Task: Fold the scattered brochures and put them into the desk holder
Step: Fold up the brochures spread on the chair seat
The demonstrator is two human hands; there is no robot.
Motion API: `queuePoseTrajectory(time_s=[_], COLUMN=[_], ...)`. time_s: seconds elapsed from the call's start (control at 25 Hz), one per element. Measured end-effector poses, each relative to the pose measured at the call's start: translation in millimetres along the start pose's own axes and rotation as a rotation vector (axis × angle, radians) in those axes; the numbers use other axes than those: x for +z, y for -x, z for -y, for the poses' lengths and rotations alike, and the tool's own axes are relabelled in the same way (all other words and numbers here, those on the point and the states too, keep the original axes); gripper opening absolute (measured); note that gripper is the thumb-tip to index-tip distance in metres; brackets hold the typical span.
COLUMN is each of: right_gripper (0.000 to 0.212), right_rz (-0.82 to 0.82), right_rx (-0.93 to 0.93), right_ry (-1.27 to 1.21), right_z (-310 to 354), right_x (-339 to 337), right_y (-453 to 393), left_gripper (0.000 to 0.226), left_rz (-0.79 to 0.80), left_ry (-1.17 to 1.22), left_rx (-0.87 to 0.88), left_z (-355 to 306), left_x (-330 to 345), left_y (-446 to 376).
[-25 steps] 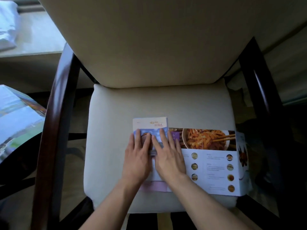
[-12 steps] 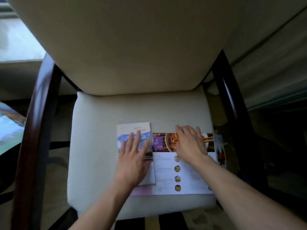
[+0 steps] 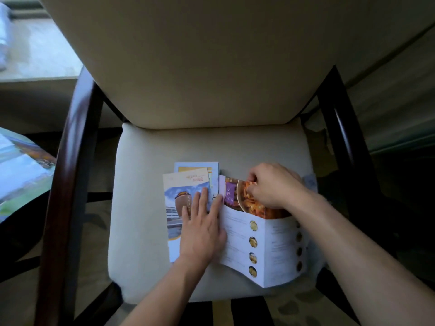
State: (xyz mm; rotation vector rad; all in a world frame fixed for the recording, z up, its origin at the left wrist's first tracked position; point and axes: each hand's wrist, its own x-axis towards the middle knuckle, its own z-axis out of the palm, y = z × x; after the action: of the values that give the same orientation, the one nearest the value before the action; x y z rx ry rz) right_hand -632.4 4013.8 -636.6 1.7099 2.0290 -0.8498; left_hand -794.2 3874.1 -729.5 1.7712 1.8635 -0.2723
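Observation:
A folded brochure [image 3: 181, 198] with a building picture lies on the cream chair seat [image 3: 146, 208], and another folded one [image 3: 200, 167] peeks out behind it. My left hand [image 3: 202, 229] presses flat on the folded brochure with straight fingers. To its right, a food brochure [image 3: 263, 245] with a noodle photo and small round dish pictures is partly lifted, its panels bent up off the seat. My right hand [image 3: 273, 184] pinches that brochure's top edge. No desk holder is in view.
The chair has dark wooden armrests, left [image 3: 70, 172] and right [image 3: 348, 142], and a tall cream backrest [image 3: 211, 67]. A large unfolded colourful sheet [image 3: 21, 175] lies at the left edge. A pale tabletop [image 3: 35, 55] is at the upper left.
My right hand went from lying flat on the food brochure to pinching its top edge and lifting its panels. My left hand stayed flat on the folded brochure. A second folded brochure now shows behind.

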Motion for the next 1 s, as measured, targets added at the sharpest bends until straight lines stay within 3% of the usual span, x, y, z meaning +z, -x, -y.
queuePoseTrajectory(time_s=[0.24,0.44,0.56,0.72,0.8,1.0], right_gripper=[0.008,0.003,0.012,0.009,0.009,0.009], right_rz=[-0.007,-0.029,-0.11,-0.16,-0.163,-0.033], right_rx=[0.061,0.149,0.22,0.188,0.119,-0.095], right_ry=[-0.007,-0.003,-0.039,-0.047,-0.076,-0.126], right_z=[11,1,-10,-9,3,47], right_x=[-35,-48,-80,-125,-146,-203], right_y=[10,15,29,51,61,94], left_gripper=[0.054,0.062,0.071,0.06,0.059,0.077], left_rz=[-0.117,-0.07,-0.011,0.0,-0.027,-0.038], left_ry=[0.161,0.158,0.111,0.147,0.356,1.231], left_rx=[-0.057,-0.032,0.011,0.006,-0.008,-0.215], left_z=[-11,-4,-3,-3,-8,-17], left_x=[-34,-26,-20,-26,-51,-168], left_y=[-16,-16,-16,-14,-15,-20])
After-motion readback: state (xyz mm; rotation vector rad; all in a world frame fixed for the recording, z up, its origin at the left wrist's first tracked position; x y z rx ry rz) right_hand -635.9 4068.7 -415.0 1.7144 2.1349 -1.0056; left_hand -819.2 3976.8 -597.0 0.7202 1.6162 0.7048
